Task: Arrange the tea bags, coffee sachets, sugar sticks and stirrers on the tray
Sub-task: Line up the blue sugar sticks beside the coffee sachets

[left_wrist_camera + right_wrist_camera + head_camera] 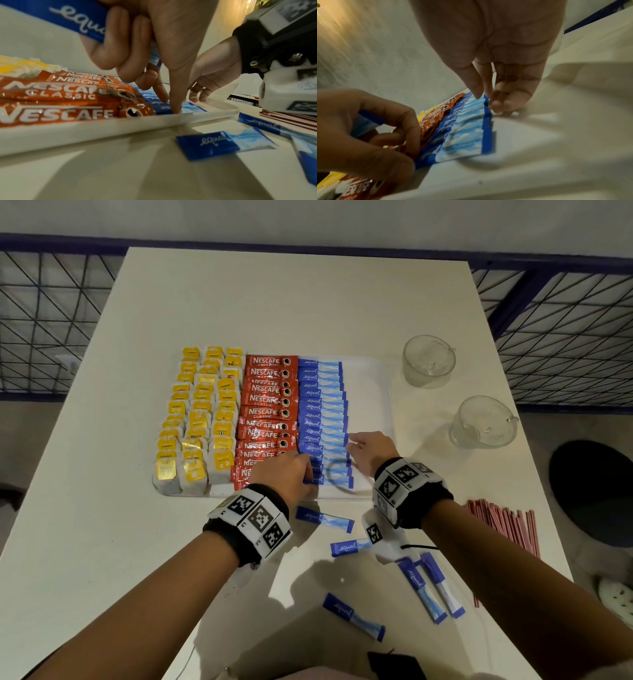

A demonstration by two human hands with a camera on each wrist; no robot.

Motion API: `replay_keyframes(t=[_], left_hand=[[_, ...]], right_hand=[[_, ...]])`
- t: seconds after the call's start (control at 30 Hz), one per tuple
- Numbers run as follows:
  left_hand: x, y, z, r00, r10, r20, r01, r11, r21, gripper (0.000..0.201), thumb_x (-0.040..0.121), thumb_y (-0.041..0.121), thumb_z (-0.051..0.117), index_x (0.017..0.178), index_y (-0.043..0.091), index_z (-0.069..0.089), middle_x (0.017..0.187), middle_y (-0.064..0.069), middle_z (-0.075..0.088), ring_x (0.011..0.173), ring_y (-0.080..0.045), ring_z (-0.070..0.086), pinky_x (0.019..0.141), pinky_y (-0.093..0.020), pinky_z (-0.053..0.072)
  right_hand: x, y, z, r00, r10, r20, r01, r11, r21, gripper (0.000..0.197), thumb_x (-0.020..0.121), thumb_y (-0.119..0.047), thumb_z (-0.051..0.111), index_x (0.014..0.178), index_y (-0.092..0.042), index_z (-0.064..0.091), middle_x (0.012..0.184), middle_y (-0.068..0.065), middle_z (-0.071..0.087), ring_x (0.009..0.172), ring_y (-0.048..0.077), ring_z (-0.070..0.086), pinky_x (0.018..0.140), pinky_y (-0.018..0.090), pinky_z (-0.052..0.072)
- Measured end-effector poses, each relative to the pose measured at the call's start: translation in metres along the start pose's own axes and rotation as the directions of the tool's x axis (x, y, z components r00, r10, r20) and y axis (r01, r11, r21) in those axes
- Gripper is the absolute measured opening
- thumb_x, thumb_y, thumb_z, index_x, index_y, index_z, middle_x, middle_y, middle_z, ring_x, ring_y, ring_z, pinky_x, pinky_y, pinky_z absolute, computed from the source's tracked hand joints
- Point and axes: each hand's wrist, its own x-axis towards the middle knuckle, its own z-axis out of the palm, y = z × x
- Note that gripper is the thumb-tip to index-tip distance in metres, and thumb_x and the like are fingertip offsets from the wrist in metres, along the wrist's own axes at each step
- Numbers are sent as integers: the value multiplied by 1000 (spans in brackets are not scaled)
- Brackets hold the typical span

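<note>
A white tray holds yellow tea bags on its left, red coffee sachets in the middle and a row of blue sugar sticks beside them. My left hand is at the near end of that row. It grips one blue sugar stick in its curled fingers while its thumb and forefinger press down on the row. My right hand is open, with its fingertips touching the right ends of the sticks. Red stirrers lie on the table at the right.
Several loose sugar sticks lie on the table in front of the tray. Two glass cups stand to the right of the tray. The right strip of the tray is bare. A black round seat is beyond the table's right edge.
</note>
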Motion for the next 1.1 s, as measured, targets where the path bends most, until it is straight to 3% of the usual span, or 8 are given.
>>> replay_keyframes(t=[0.2, 0.37, 0.73, 0.87, 0.93, 0.97, 1.03, 1.1], left_hand=[[-1, -3, -2, 1000, -2, -26, 2, 1000, 4, 25, 89, 37, 57, 106, 19, 55, 117, 1, 55, 102, -19, 55, 84, -32, 45], [0, -5, -1, 999, -6, -39, 6, 1000, 8, 24, 89, 39, 56, 103, 19, 55, 115, 0, 55, 100, -19, 55, 79, -30, 42], [-2, -6, -4, 998, -1, -57, 2, 1000, 19, 28, 89, 42, 56, 102, 18, 55, 114, 0, 55, 100, -19, 55, 80, -29, 43], [-5, -8, -5, 997, -3, -82, 2, 1000, -21, 29, 90, 42, 54, 102, 16, 55, 106, 1, 54, 98, -18, 54, 79, -28, 43], [-4, -9, -6, 995, 14, -99, -27, 991, -132, 25, 93, 35, 50, 103, 13, 55, 107, -2, 55, 97, -19, 53, 81, -27, 42], [-3, -9, -8, 993, 26, -114, -51, 973, -225, 24, 96, 31, 46, 104, 11, 56, 108, -6, 56, 98, -19, 52, 82, -26, 40], [-4, -6, -14, 988, 43, -151, -103, 905, -414, 31, 101, 23, 33, 110, 5, 57, 111, -11, 57, 98, -18, 51, 81, -19, 34], [-7, 0, -22, 981, 44, -187, -146, 806, -574, 38, 103, 21, 25, 114, 5, 58, 97, -4, 59, 85, -10, 51, 69, -10, 34]], right_hand=[[1, -4, 4, 1000, 15, -6, -15, 1000, 7, 40, 97, -27, 42, 135, -16, 47, 138, 6, 50, 125, 25, 47, 106, 29, 35], [1, -3, 3, 1000, 16, -19, -15, 996, 88, 45, 94, -29, 46, 137, -16, 44, 140, 8, 48, 124, 26, 49, 104, 38, 41], [6, -12, -3, 999, -35, 29, 36, 998, -56, 42, 99, -26, 35, 140, -15, 40, 141, 8, 46, 127, 27, 45, 106, 32, 34], [4, -12, -7, 1000, -25, 9, 25, 999, -30, 45, 98, -28, 36, 142, -15, 35, 142, 8, 44, 128, 26, 44, 107, 32, 35], [-2, -11, -9, 999, -49, -3, 49, 999, 18, 47, 98, -30, 40, 142, -16, 35, 133, 6, 53, 122, 25, 48, 107, 36, 36], [-8, -12, -9, 997, -78, -1, 78, 995, 65, 47, 96, -31, 43, 141, -16, 37, 116, 2, 61, 112, 23, 53, 102, 37, 40], [-26, -16, -9, 987, -149, 66, 133, 970, 204, 51, 91, -31, 55, 138, -17, 41, 87, -7, 57, 92, 19, 56, 85, 32, 48], [-43, -22, -6, 958, -206, 201, 144, 948, 285, 54, 86, -27, 63, 136, -17, 44, 91, -4, 57, 87, 17, 55, 70, 23, 48]])
